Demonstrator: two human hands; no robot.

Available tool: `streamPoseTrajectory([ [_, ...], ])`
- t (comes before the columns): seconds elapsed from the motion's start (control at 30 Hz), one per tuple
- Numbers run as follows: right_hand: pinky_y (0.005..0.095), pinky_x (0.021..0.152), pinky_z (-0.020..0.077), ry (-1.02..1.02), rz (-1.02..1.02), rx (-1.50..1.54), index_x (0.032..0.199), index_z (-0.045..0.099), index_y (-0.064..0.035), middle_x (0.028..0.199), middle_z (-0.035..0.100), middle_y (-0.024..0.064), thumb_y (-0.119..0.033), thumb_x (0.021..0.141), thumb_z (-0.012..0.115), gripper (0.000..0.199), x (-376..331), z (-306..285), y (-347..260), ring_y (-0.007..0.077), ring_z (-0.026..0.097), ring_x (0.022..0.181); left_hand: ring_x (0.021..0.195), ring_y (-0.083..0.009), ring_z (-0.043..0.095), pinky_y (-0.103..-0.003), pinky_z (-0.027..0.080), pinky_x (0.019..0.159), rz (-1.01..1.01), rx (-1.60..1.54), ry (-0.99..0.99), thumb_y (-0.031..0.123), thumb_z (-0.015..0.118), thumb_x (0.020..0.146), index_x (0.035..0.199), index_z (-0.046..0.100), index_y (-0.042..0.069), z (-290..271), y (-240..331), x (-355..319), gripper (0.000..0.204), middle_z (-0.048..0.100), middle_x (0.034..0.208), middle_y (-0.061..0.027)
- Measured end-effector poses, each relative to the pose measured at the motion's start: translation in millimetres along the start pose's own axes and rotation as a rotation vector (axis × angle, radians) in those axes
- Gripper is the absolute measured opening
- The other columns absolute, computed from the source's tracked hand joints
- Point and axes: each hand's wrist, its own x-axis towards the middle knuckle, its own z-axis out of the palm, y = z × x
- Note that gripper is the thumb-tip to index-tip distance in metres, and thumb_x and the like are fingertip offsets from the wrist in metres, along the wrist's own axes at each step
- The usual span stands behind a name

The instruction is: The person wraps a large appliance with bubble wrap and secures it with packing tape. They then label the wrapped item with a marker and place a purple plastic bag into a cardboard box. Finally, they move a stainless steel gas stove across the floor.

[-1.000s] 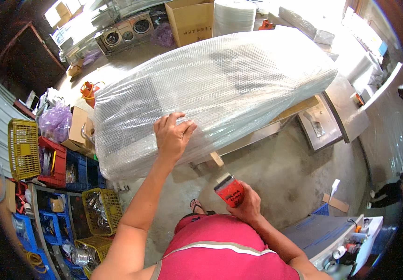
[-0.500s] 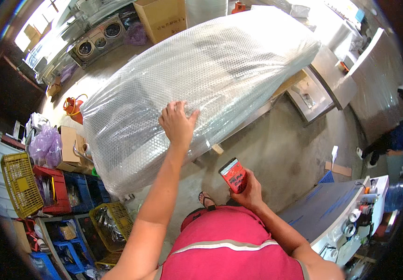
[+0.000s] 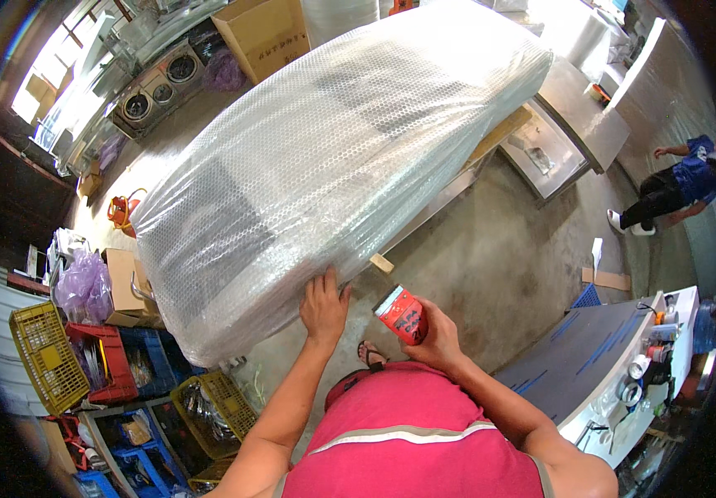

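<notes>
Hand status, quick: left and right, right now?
Left hand: open, at the near side of the bubble wrap; contact unclear.
Right hand: closed, holding a red handheld item.

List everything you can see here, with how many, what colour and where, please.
Bubble-wrapped long item: 1, clear and whitish, centre
Red hand-held item: 1, red with a pale end, right hand
Cardboard boxes: at least 2, brown, top and left
Three-ring unit: 1, silver, upper left
Gas cylinder: 1, orange-red, left
Purple bags: at least 2, purple, left and upper left
Mesh crates: at least 2, yellow, lower left
Bin: 1, red, lower left
Panel: 1, grey, lower right
Co-worker: 1, blue top, right
Remaining clutter: too small to count
Left hand: 1, bare, at the wrap's near edge
Right hand: 1, bare, lower centre
</notes>
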Motion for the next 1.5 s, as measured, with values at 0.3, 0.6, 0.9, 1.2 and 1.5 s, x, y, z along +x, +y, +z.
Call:
streamPoseTrajectory([
  [0.3, 0.0465, 0.088, 0.0563, -0.021, -0.05, -0.036, 0.138, 0.055, -0.0062, 0.113, 0.07, 0.0172, -0.021, 0.067, 0.086, 0.079, 15, 9, 15, 0.0383, 0.07, 0.103, 0.074, -0.0342, 0.069, -0.047, 0.056, 0.064, 0.049, -0.006, -0.008, 0.024, 0.075, 0.09, 0.084, 0.072, 0.01, 1, -8, 14, 0.015, 0.068, 0.081, -0.0096],
  [0.6, 0.0509, 0.094, 0.0548, -0.121, 0.056, -0.118, 0.14, 0.047, -0.0077, 0.122, 0.063, 0.0209, -0.022, 0.072, 0.082, 0.077, 58, 93, 69, 0.0427, 0.065, 0.115, 0.073, -0.035, 0.07, -0.048, 0.056, 0.067, -0.015, 0.083, 0.163, 0.026, 0.078, 0.088, 0.083, 0.073, 0.011, 11, -18, 33, 0.017, 0.071, 0.077, -0.0108],
  [0.9, 0.0504, 0.084, 0.06, -0.342, 0.208, -0.403, 0.133, 0.047, -0.0045, 0.113, 0.069, 0.0214, -0.032, 0.072, 0.086, 0.078, 94, 106, 33, 0.0389, 0.072, 0.102, 0.073, -0.0365, 0.069, -0.048, 0.054, 0.066, 0.052, -0.037, 0.12, 0.025, 0.075, 0.092, 0.088, 0.075, 0.011, 3, -25, 29, 0.015, 0.071, 0.079, -0.0124],
  [1.2, 0.0457, 0.078, 0.0623, -0.832, 0.21, -0.592, 0.097, 0.075, -0.0075, 0.097, 0.079, 0.0105, -0.041, 0.068, 0.08, 0.045, 152, 43, -40, 0.033, 0.078, 0.088, 0.1, -0.0425, 0.071, -0.05, 0.056, 0.087, 0.125, -0.379, -0.023, 0.029, 0.062, 0.101, 0.115, 0.072, 0.004, -19, 23, 30, 0.03, 0.073, 0.105, -0.0238],
  [1.5, 0.042, 0.074, 0.0585, -0.884, 0.405, -0.617, 0.087, 0.08, -0.0099, 0.088, 0.079, 0.0091, -0.052, 0.064, 0.085, 0.049, 146, 52, 55, 0.0281, 0.075, 0.083, 0.117, -0.0514, 0.064, -0.056, 0.049, 0.101, -0.298, -0.454, -0.514, 0.043, 0.047, 0.106, 0.14, 0.063, 0.004, 8, 0, 51, 0.054, 0.067, 0.123, -0.0339],
])
